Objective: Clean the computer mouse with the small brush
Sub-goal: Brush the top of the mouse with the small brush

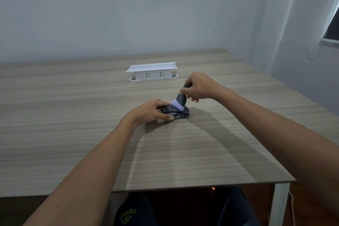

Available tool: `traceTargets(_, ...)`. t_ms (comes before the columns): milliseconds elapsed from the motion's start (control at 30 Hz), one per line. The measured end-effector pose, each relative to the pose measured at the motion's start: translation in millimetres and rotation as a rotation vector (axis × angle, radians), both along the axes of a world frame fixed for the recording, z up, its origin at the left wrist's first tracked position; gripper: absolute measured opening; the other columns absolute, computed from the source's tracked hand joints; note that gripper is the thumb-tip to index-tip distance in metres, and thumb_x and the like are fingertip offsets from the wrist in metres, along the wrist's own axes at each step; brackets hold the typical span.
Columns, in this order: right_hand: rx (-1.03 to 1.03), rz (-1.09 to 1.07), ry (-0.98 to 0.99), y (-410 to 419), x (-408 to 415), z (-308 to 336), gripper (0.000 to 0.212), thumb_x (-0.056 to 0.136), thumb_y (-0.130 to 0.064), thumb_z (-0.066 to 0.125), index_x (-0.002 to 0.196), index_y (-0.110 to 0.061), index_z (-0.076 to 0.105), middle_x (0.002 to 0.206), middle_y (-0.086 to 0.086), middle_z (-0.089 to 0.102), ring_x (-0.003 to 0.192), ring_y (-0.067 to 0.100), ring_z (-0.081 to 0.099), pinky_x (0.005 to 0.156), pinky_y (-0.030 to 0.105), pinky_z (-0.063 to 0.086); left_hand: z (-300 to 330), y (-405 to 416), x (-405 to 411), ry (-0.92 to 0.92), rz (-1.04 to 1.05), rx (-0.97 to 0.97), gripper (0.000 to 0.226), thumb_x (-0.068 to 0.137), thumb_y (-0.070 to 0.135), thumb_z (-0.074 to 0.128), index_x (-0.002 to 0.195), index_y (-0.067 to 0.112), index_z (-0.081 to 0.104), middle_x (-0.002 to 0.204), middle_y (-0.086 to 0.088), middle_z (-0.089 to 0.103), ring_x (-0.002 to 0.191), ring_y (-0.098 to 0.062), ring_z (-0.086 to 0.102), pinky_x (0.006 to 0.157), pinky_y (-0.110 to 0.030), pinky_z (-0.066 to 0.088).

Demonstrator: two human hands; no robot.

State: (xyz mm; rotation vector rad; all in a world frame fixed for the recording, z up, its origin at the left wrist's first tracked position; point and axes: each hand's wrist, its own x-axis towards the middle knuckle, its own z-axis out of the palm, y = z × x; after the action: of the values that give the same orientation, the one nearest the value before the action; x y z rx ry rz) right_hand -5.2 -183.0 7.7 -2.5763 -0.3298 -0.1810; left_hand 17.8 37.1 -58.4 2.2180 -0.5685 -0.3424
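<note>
mouse (pixel 178 113) between left fingers (pixel 165 118), brush (pixel 180 100) atop

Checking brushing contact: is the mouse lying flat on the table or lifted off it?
Flat on the table. The mouse rests there, left hand steadying it, while the right hand presses the brush onto it.

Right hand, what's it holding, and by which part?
The right hand holds the small brush by its dark handle, above the pale bristles, which rest on the mouse.
</note>
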Motion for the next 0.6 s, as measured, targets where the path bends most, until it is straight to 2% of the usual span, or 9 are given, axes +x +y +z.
traceTargets(100, -0.076, -0.048, -0.023, -5, -6, -4, 0.021, 0.091, -0.007, 0.061, 0.077, 0.005, 0.071, 0.053, 0.004, 0.064, 0.033, 0.004, 0.058, 0.035, 0.016, 0.045, 0, -2, -2, -0.018, -0.001, 0.014, 0.057, 0.078, 0.032, 0.084, 0.131, 0.024, 0.066, 0.118, 0.009, 0.058, 0.106, -0.01, 0.057, 0.09, -0.024, 0.044)
traceTargets(167, -0.054, -0.027, -0.051, 1, -8, -4, 0.021, 0.09, -0.007, 0.061, 0.077, 0.006, 0.072, 0.054, 0.003, 0.064, 0.036, 0.006, 0.061, 0.037, 0.018, 0.048, 1, -2, -2, -0.029, 0.01, 0.028, 0.057, 0.078, 0.033, 0.084, 0.131, 0.023, 0.066, 0.12, 0.007, 0.057, 0.108, -0.011, 0.056, 0.094, -0.027, 0.043)
traceTargets(300, 0.05, 0.037, -0.049, 14, -13, -2, 0.021, 0.09, -0.011, 0.063, 0.077, 0.002, 0.073, 0.061, 0.009, 0.072, 0.037, 0.004, 0.063, 0.038, 0.015, 0.047, 1, -3, -5, -0.006, 0.02, -0.001, 0.044, 0.078, 0.027, 0.084, 0.12, 0.023, 0.072, 0.112, 0.008, 0.063, 0.1, -0.013, 0.06, 0.083, -0.022, 0.046)
traceTargets(367, 0.06, 0.028, -0.039, 10, -15, -4, 0.022, 0.089, -0.012, 0.063, 0.074, 0.0, 0.074, 0.061, 0.01, 0.073, 0.038, 0.006, 0.064, 0.038, 0.015, 0.046, 0, -3, -5, -0.013, 0.028, 0.0, 0.044, 0.078, 0.028, 0.084, 0.12, 0.023, 0.071, 0.114, 0.006, 0.062, 0.103, -0.015, 0.061, 0.087, -0.024, 0.047)
traceTargets(433, 0.07, -0.017, -0.021, -1, -17, -8, 0.022, 0.088, -0.011, 0.063, 0.072, -0.001, 0.074, 0.06, 0.01, 0.073, 0.038, 0.008, 0.065, 0.037, 0.014, 0.045, -1, -3, -5, -0.036, 0.041, 0.02, 0.054, 0.078, 0.031, 0.084, 0.128, 0.022, 0.067, 0.119, 0.006, 0.059, 0.108, -0.014, 0.059, 0.094, -0.027, 0.045)
traceTargets(600, 0.041, -0.115, -0.022, -18, -23, -15, 0.025, 0.087, -0.007, 0.061, 0.067, 0.003, 0.072, 0.057, 0.011, 0.071, 0.039, 0.012, 0.066, 0.04, 0.019, 0.052, -2, -3, -5, -0.044, 0.026, 0.012, 0.056, 0.079, 0.03, 0.083, 0.131, 0.021, 0.066, 0.12, 0.007, 0.058, 0.108, -0.012, 0.058, 0.092, -0.023, 0.042)
